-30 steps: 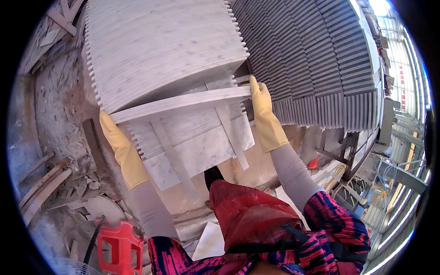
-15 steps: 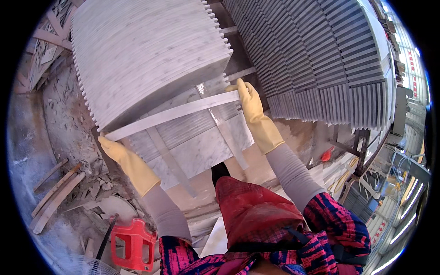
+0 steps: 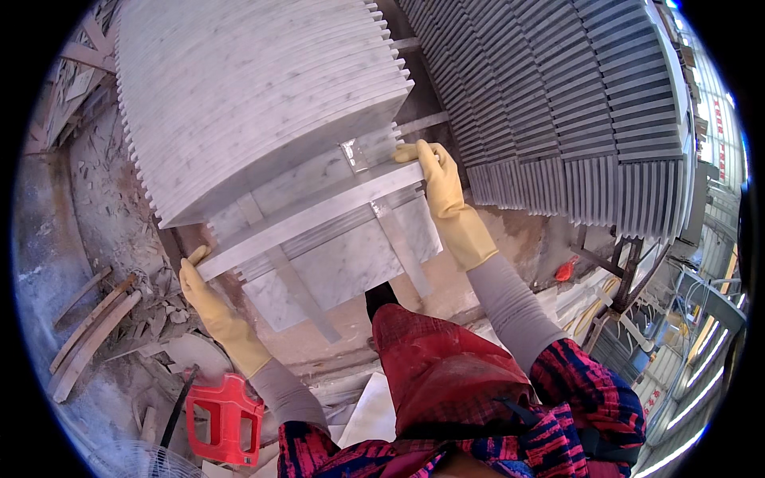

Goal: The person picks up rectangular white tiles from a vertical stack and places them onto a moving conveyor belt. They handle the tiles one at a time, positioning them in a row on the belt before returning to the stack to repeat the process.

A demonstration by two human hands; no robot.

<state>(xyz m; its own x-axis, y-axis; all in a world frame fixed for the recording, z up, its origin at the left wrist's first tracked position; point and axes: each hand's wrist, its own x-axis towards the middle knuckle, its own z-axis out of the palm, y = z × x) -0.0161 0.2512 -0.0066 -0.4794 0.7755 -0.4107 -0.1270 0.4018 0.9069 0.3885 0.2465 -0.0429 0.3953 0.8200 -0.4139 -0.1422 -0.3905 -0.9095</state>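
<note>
My left hand (image 3: 221,323), in a yellow rubber glove, grips the left end of a long white-grey marble slab (image 3: 315,217). Its fingers curl around that corner. On the slab's right end my right hand (image 3: 449,209), gloved alike, is closed with the thumb and fingers over the edge. The slab's narrow edge faces me. Beyond it stands a row of upright marble slabs (image 3: 263,95), packed close together. Below the held slab, more marble (image 3: 351,263) lies low with flat pale strips (image 3: 402,251) across it.
At the right stands a tall stack of grey strips (image 3: 550,95) near a dark metal frame (image 3: 625,267). Stone rubble (image 3: 163,315) and curved offcuts (image 3: 92,342) cover the left floor. A red plastic stand (image 3: 225,418) sits at lower left; my red apron (image 3: 446,358) hangs in front.
Both hands have brought the slab nearer to me, away from the upright row. The left end came down more, and the gap behind the slab has widened.
</note>
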